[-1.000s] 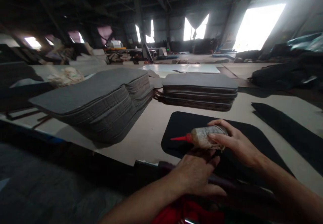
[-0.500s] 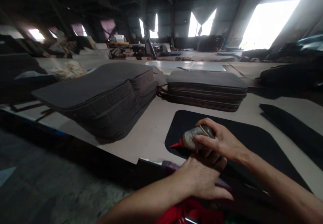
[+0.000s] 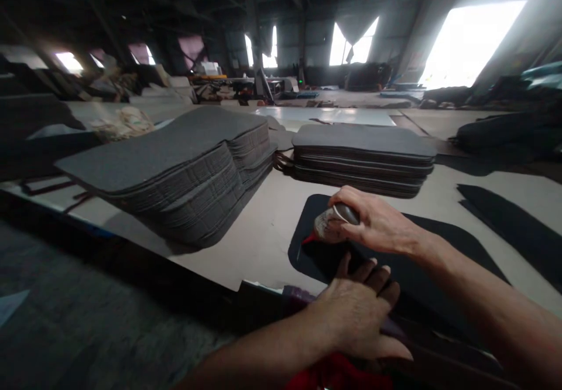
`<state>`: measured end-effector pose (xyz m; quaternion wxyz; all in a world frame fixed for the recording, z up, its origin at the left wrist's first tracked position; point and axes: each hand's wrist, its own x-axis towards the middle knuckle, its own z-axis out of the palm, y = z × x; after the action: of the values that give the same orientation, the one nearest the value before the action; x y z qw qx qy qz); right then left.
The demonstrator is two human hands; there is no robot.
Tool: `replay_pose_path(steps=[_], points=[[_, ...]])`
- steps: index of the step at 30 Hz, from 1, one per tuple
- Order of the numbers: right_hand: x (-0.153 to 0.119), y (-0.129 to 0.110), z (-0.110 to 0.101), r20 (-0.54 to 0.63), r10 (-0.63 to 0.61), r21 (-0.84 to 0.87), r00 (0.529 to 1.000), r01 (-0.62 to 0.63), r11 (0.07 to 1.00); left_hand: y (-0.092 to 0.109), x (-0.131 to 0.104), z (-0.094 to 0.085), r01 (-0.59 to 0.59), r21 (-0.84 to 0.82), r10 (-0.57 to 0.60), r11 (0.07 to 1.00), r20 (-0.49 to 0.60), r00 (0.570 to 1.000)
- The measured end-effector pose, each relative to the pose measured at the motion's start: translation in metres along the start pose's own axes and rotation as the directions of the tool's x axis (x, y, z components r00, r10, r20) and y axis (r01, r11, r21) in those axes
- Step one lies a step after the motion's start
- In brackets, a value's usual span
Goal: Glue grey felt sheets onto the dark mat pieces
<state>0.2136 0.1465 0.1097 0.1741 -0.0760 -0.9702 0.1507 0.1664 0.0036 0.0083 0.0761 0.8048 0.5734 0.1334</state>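
In my right hand (image 3: 373,220) is a smeared glue bottle (image 3: 329,226), tipped over with its red nozzle (image 3: 309,238) pointing down to the left. The nozzle's tip is at the surface of a black rounded mat (image 3: 439,232) on the table; a thin pale streak shows on the mat just left of it. Fingers spread, my left hand (image 3: 360,308) lies palm down at the mat's near edge, below the bottle. Nothing shows in its grasp.
A tall stack of grey mats (image 3: 175,156) stands on the table (image 3: 237,249) to the left. Behind the black mat is a lower stack of mats (image 3: 360,150). More dark pieces (image 3: 509,226) lie at the right. The table's front edge runs below the left stack.
My right hand has moved the bottle up and away from my left hand, with the nozzle farther back on the mat. My left hand has shifted slightly down, and a pale streak now shows.
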Motion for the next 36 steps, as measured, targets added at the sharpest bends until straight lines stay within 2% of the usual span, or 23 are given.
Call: replay_pose_path(steps=[5,13,20,25,31,36], points=[[0.018,0.019,0.002,-0.031,0.026,-0.055,0.999,-0.028,0.998,0.001,0.000,-0.004,-0.017,0.030,0.017,0.999,0.001,1.000],[0.038,0.048,0.005,-0.119,0.109,-0.122,0.987,-0.123,0.985,0.000,0.001,-0.003,-0.039,-0.064,0.038,0.997,-0.025,0.999],[0.056,0.070,0.004,-0.144,0.195,-0.190,0.970,-0.220,0.957,0.000,0.000,-0.007,-0.016,-0.139,0.020,0.990,0.028,0.999],[0.064,0.079,0.002,-0.158,0.244,-0.204,0.957,-0.273,0.940,0.000,0.000,-0.008,-0.007,-0.123,0.011,0.992,0.035,0.999],[0.062,0.086,-0.014,-0.122,0.275,-0.230,0.954,-0.297,0.927,0.001,0.000,-0.007,0.000,-0.106,0.002,0.994,0.016,1.000],[0.041,0.101,-0.037,-0.103,0.338,-0.272,0.935,-0.353,0.895,0.003,-0.001,-0.011,0.019,-0.102,-0.013,0.995,0.056,0.998]])
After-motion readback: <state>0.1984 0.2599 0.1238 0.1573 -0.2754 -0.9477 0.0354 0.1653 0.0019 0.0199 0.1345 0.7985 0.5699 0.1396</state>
